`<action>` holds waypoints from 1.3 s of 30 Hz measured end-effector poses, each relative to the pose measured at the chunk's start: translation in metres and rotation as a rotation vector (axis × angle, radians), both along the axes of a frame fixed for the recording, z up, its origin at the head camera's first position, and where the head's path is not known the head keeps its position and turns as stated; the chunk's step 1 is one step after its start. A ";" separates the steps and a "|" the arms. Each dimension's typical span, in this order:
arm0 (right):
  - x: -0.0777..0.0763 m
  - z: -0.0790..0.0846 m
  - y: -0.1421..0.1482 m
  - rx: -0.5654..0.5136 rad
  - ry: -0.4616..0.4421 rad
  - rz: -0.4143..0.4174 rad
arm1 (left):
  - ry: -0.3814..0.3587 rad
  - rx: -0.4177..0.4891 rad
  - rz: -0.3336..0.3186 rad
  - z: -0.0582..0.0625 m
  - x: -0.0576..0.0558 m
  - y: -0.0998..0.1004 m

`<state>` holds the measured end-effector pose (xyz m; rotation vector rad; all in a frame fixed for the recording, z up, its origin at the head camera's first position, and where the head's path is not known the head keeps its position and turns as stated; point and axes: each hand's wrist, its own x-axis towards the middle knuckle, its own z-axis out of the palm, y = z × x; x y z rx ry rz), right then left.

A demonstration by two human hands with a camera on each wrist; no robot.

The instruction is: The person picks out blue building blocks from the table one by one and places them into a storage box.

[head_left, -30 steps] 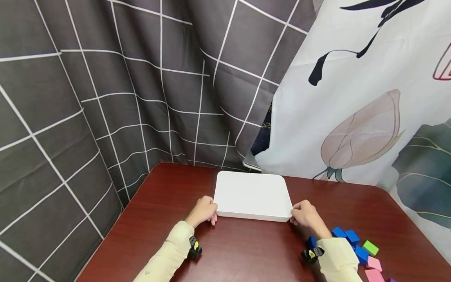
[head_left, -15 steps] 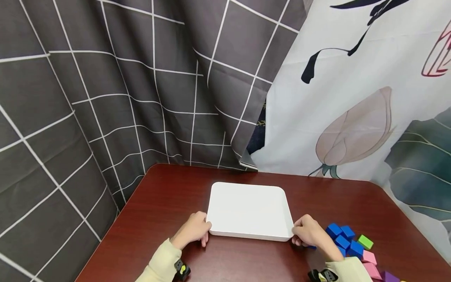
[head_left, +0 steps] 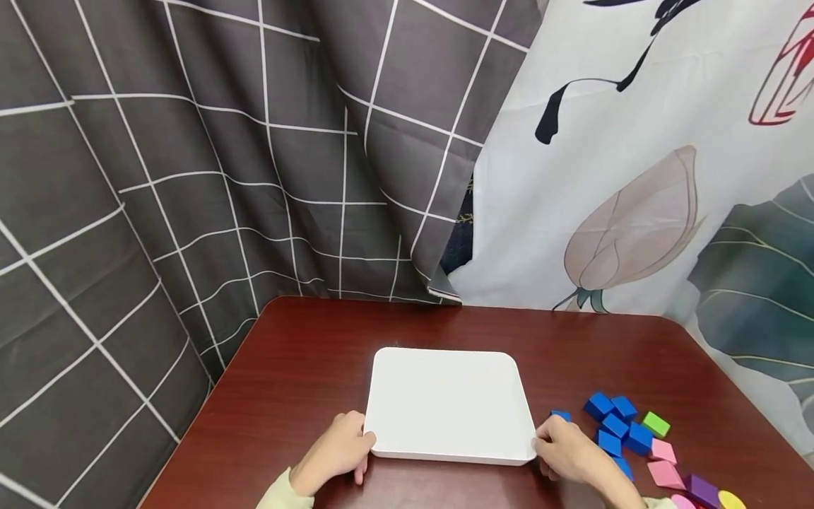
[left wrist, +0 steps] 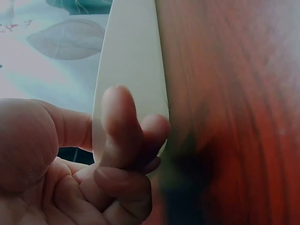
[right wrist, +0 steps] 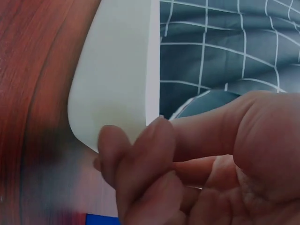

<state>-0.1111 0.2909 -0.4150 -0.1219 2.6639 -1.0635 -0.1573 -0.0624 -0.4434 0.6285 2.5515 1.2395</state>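
A shallow white tray [head_left: 451, 406] with rounded corners lies on the table, with nothing in it. At its near left corner my left hand [head_left: 340, 449] grips the edge, thumb over the rim and curled fingers against the outside. My right hand [head_left: 569, 452] pinches the near right corner in the same way. Both wrist views show the tray's outer wall [left wrist: 131, 56] close up, with fingertips pressed to it. The tray's underside is hidden.
Right of my right hand lie several blue blocks [head_left: 613, 425], a green block [head_left: 656, 424], pink blocks [head_left: 664, 474], a purple block [head_left: 702, 490] and a yellow piece [head_left: 731, 500]. The dark red table [head_left: 305, 339] meets grey checked and white curtains behind.
Both hands have drawn the tray toward me, away from the table's far edge, keeping their hold on its near corners. The head view has shifted slightly, and more blocks show.
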 end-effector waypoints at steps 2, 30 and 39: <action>0.003 0.001 -0.001 0.008 -0.012 0.010 | 0.001 -0.009 0.001 -0.001 0.003 -0.002; -0.026 -0.011 0.027 0.514 -0.063 -0.289 | -0.056 0.059 0.102 -0.003 0.011 0.002; -0.030 -0.019 0.027 0.470 -0.044 -0.250 | -0.092 0.078 0.143 -0.003 0.015 0.007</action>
